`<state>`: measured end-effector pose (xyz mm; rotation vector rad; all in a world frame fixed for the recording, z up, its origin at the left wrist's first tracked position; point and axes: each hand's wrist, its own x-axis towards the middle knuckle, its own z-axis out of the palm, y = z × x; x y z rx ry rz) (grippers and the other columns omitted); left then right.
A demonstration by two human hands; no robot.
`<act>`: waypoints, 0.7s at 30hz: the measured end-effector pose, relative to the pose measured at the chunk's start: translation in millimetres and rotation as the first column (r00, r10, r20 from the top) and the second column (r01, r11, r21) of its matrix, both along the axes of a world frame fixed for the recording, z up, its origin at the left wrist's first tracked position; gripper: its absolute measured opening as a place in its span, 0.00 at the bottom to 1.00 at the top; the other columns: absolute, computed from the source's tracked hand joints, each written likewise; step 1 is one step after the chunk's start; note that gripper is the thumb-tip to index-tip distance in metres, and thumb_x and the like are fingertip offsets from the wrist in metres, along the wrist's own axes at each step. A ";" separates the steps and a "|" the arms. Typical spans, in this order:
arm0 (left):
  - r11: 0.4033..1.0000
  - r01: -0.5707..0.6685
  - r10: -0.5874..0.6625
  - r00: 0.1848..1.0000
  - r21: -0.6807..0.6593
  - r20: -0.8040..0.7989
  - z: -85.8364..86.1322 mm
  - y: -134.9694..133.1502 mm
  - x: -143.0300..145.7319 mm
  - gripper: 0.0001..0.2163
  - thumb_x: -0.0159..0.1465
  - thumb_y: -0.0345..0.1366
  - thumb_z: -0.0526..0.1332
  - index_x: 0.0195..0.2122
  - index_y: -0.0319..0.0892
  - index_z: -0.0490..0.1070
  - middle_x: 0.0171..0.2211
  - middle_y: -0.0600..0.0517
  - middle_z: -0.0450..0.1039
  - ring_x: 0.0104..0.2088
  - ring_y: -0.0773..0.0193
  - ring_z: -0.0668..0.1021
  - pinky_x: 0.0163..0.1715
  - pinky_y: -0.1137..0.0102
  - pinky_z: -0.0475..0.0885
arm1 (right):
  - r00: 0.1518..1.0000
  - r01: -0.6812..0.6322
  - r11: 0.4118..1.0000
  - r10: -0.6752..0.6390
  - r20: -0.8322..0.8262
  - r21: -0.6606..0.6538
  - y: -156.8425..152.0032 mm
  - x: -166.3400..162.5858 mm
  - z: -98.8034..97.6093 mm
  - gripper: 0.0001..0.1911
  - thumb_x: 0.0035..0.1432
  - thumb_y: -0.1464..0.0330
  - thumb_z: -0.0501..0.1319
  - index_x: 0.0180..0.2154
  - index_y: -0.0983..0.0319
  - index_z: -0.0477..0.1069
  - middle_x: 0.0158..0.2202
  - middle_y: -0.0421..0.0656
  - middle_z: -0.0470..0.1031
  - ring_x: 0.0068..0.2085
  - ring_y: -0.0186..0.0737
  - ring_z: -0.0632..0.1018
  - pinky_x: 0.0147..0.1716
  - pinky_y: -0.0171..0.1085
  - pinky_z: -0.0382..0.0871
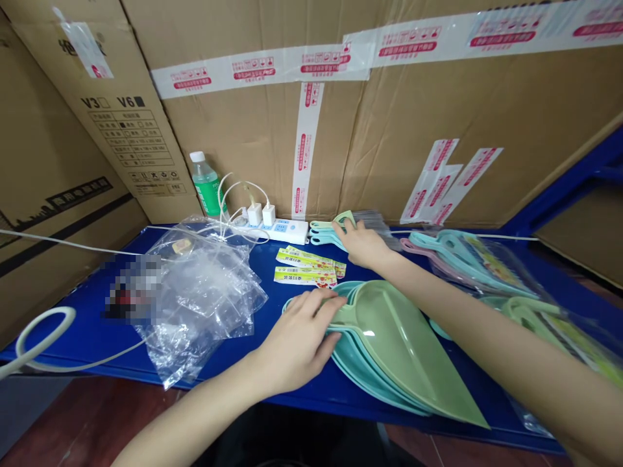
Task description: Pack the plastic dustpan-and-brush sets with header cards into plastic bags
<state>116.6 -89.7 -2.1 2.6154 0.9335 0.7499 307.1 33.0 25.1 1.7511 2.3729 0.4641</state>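
Note:
Close to me on the blue table lies a stack of dustpans, with a green dustpan (pixel 411 344) on top and blue dustpans (pixel 363 366) beneath. My left hand (pixel 299 334) is closed around the green dustpan's handle end, thumb below and fingers above. Farther back, my right hand (pixel 363 243) reaches across to a pile of small brushes with grey bristles (pixel 374 222). Its fingers are closed on the handle of a green brush (pixel 344 216), and blue brush handles (pixel 322 237) lie under it. Between the two piles rest several printed label cards (pixel 304 275).
Clear plastic bags (pixel 209 292) are spread at the left. A power strip (pixel 289 231) with white chargers and a green-labelled bottle (pixel 207 188) stand at the back. Bagged dustpan sets (pixel 479 263) lie at the right. Large cardboard boxes (pixel 243 136) wall off the rear and left.

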 end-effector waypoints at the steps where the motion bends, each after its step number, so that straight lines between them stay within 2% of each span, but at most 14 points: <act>1: 1.000 0.000 0.000 1.000 0.000 -0.001 0.0 0.1 -0.2 0.20 0.65 0.26 0.57 0.59 0.40 0.59 0.55 0.39 0.68 0.55 0.48 0.72 0.54 0.52 0.72 | 1.000 -0.021 1.000 0.021 0.004 0.004 -1.1 1.1 -0.6 0.36 0.55 0.79 0.59 0.65 0.68 0.56 0.59 0.66 0.65 0.55 0.68 0.71 0.39 0.50 0.74; 4: 1.000 0.001 -0.001 1.000 -0.004 -0.007 0.3 0.1 -0.6 0.20 0.66 0.26 0.57 0.58 0.40 0.59 0.56 0.40 0.67 0.56 0.49 0.72 0.55 0.53 0.72 | 0.994 -0.110 0.994 0.110 0.004 0.008 -2.9 6.5 -0.8 0.34 0.56 0.79 0.57 0.64 0.65 0.59 0.60 0.61 0.66 0.56 0.64 0.71 0.43 0.50 0.73; 7: 1.000 -0.003 0.003 1.000 -0.010 -0.014 0.6 -0.3 -0.3 0.20 0.66 0.27 0.57 0.58 0.41 0.59 0.56 0.40 0.67 0.56 0.49 0.72 0.55 0.52 0.72 | 0.981 -0.193 0.981 0.193 -0.018 0.015 -1.5 15.2 -1.4 0.30 0.58 0.74 0.59 0.62 0.61 0.62 0.59 0.56 0.69 0.55 0.59 0.72 0.48 0.50 0.71; 10: 1.000 -0.010 0.010 1.000 -0.014 -0.015 0.6 -0.5 0.3 0.19 0.66 0.27 0.56 0.58 0.41 0.60 0.56 0.40 0.67 0.56 0.49 0.72 0.55 0.52 0.72 | 0.971 -0.234 0.971 0.236 -0.044 0.046 0.5 23.5 -4.2 0.25 0.63 0.69 0.54 0.61 0.61 0.64 0.58 0.55 0.70 0.54 0.58 0.73 0.49 0.51 0.70; 15: 1.000 0.009 -0.009 1.000 0.011 0.006 0.1 -0.9 -0.3 0.19 0.67 0.28 0.56 0.59 0.38 0.60 0.56 0.39 0.67 0.57 0.47 0.71 0.55 0.51 0.71 | 0.963 -0.253 0.963 0.260 -0.075 0.091 -0.8 31.0 -6.2 0.25 0.64 0.67 0.52 0.61 0.63 0.64 0.58 0.57 0.70 0.55 0.60 0.72 0.50 0.54 0.69; 21: 1.000 0.012 -0.013 0.999 0.019 0.046 0.5 0.1 -1.2 0.15 0.69 0.32 0.55 0.57 0.40 0.64 0.55 0.39 0.68 0.56 0.50 0.72 0.55 0.52 0.72 | 0.969 -0.212 0.971 0.223 -0.108 0.110 -14.6 41.8 8.4 0.24 0.63 0.67 0.53 0.59 0.67 0.66 0.58 0.58 0.70 0.56 0.61 0.72 0.53 0.54 0.67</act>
